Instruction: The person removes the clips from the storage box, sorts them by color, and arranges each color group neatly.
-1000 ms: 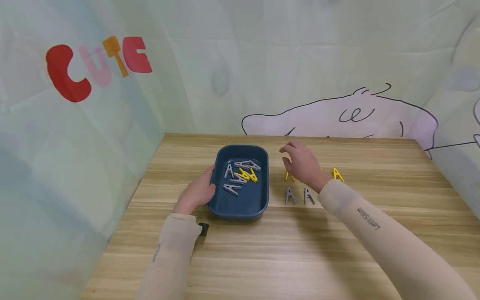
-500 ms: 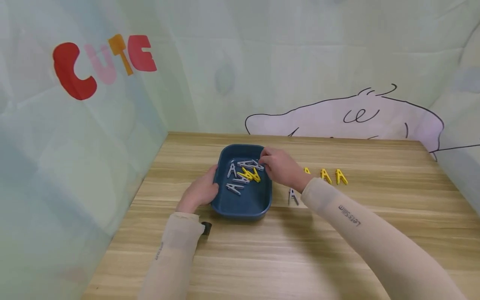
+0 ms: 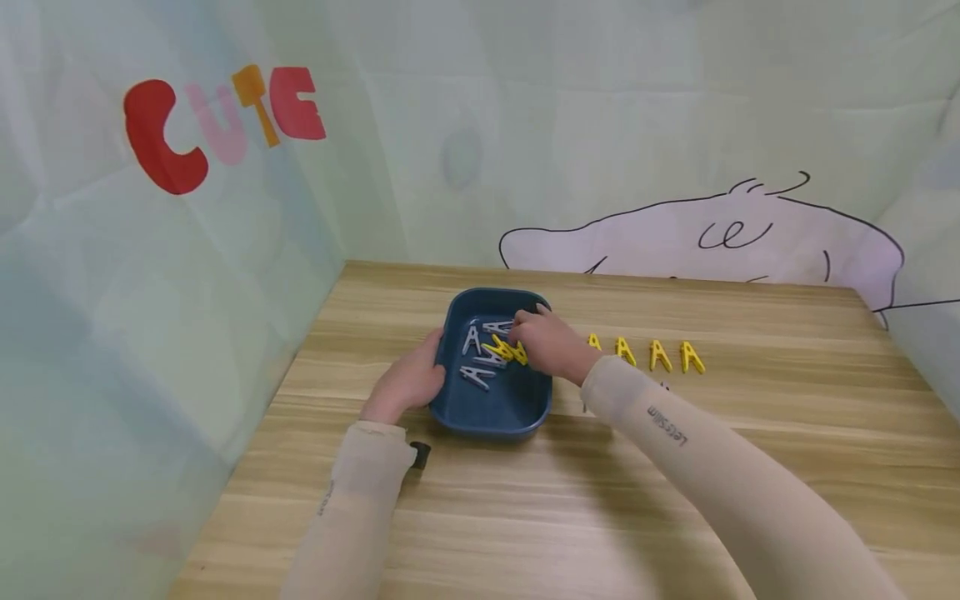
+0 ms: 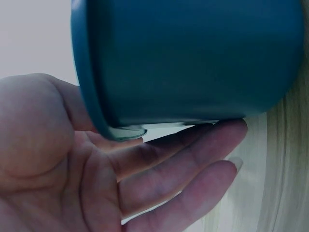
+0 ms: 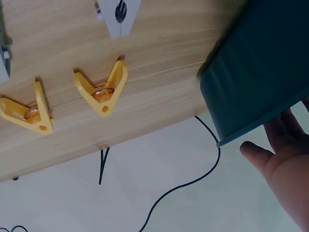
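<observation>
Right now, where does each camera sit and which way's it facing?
Head: worn on head, facing forward-down at the blue rectangular bin on the wooden table; left hand, right hand, beige sleeves show.
Left wrist: on that wrist, facing the bin's outer wall; palm and fingers show.
Right wrist: likewise, facing table and bin's outside; thumb and some fingers show.
Shared: yellow A-shaped clips, in head and right wrist.

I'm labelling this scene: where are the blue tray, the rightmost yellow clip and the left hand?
Blue tray (image 3: 508, 404): head view, bare floor inside.
Rightmost yellow clip (image 3: 690, 354): head view, upper part.
Left hand (image 3: 407, 379): head view, back of the hand.
</observation>
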